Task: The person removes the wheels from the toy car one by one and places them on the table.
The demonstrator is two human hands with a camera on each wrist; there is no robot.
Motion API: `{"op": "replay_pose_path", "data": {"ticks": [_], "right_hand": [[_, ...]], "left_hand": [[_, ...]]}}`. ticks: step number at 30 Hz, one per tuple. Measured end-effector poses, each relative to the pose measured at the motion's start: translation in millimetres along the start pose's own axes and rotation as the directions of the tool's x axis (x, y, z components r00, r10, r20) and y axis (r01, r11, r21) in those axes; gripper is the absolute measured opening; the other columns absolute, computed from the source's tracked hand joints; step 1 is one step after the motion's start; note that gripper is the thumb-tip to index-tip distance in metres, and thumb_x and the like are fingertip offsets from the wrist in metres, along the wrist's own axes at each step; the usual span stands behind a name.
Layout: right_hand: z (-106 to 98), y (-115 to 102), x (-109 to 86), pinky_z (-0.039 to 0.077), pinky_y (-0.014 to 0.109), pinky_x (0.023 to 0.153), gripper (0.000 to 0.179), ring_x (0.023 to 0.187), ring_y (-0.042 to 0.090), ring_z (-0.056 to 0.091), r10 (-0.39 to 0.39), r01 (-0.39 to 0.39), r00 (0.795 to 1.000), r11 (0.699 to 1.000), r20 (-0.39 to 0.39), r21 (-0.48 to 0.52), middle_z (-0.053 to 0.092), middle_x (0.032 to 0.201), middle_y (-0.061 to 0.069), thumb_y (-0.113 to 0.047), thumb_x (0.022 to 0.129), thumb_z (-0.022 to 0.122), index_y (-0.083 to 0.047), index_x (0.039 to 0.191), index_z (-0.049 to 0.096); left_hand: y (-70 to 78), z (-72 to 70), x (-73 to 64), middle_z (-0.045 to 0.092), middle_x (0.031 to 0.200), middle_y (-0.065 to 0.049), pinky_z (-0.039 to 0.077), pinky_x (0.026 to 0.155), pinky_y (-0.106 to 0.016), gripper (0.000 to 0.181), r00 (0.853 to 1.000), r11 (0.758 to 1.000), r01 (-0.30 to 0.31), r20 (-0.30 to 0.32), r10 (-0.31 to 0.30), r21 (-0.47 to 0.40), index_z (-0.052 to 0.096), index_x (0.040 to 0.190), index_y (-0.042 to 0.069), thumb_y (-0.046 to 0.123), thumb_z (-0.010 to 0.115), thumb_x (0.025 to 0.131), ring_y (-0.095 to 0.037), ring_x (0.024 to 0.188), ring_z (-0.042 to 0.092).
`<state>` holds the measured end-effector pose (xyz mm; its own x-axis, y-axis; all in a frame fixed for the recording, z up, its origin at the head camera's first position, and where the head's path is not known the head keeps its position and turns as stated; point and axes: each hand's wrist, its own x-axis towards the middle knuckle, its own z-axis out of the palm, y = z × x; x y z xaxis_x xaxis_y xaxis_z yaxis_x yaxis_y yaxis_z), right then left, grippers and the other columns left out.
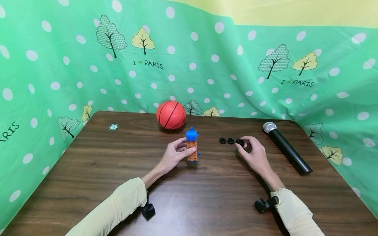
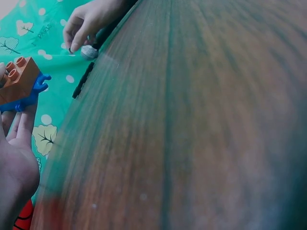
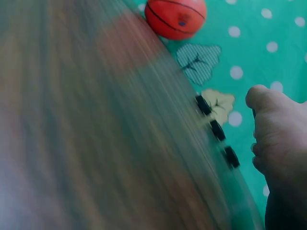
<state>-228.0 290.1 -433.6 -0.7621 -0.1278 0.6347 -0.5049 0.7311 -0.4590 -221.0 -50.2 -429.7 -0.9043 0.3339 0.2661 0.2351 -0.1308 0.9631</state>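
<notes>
My left hand point(image 1: 172, 156) grips an orange and blue toy-brick piece point(image 1: 192, 152) upright above the table, thumb across its studded orange face. Blue bricks point(image 1: 191, 135) form its top, and small blue pegs stick out at the side and bottom. In the left wrist view, the orange block point(image 2: 21, 79) shows a blue base with a clip-like end. My right hand point(image 1: 256, 155) is raised over the right end of a short row of black toy wheels point(image 1: 230, 141). Its thumb and fingers pinch a small black wheel point(image 2: 71, 50), mostly hidden by the fingertips.
A small red basketball point(image 1: 171, 114) stands at the table's back edge. The black microphone point(image 1: 287, 149) with a silver head lies to the right of my right hand. A poker chip point(image 1: 113, 127) lies at the back left. Green patterned cloth point(image 1: 206, 65) hangs behind the wooden table point(image 1: 189, 200).
</notes>
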Motion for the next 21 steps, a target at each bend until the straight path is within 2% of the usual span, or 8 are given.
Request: {"op": "replay_pose_path", "data": {"ticks": [5,10,18,21], "right_hand": [[-2.8,11.1,2.8,0.037,0.024,0.071,0.023,0.083,0.02,0.05,0.042,-0.042,0.999,0.998,0.0,-0.047,0.06,0.09,0.011,-0.004,0.091,0.076,0.003,0.11,0.066],[-7.8,21.3,1.8,0.036,0.029,0.072,0.022,0.082,0.023,0.05,0.053,-0.051,0.998,0.994,0.017,-0.094,0.058,0.089,0.012,-0.005,0.092,0.075,0.003,0.11,0.066],[-11.2,33.4,4.2,0.041,0.045,0.074,0.025,0.083,0.031,0.052,0.06,-0.046,0.994,0.987,0.089,-0.151,0.058,0.092,0.016,-0.009,0.095,0.074,0.004,0.114,0.064],[-16.4,37.7,2.0,0.042,0.049,0.076,0.025,0.086,0.034,0.054,0.083,-0.065,0.992,0.982,0.097,-0.175,0.059,0.095,0.018,-0.009,0.095,0.074,0.004,0.115,0.064]], "left_hand": [[1.2,-2.9,-1.7,0.072,0.113,-0.016,0.057,0.086,-0.031,0.043,1.0,1.0,-0.006,0.011,0.006,0.003,0.061,0.134,-0.005,0.011,0.072,0.096,-0.022,0.099,0.071],[1.2,-1.9,-2.6,0.072,0.113,-0.016,0.058,0.086,-0.031,0.042,1.0,1.0,-0.001,0.004,0.001,0.005,0.061,0.134,-0.005,0.01,0.072,0.096,-0.022,0.099,0.072],[-1.5,-2.8,-4.0,0.072,0.114,-0.017,0.058,0.085,-0.031,0.045,1.0,1.0,0.004,-0.02,-0.003,0.007,0.061,0.136,-0.004,0.011,0.074,0.095,-0.023,0.099,0.071],[-2.3,-1.2,-1.1,0.072,0.114,-0.017,0.058,0.085,-0.031,0.046,1.0,1.0,-0.001,-0.004,0.001,0.001,0.061,0.136,-0.004,0.014,0.074,0.095,-0.023,0.099,0.071]]}}
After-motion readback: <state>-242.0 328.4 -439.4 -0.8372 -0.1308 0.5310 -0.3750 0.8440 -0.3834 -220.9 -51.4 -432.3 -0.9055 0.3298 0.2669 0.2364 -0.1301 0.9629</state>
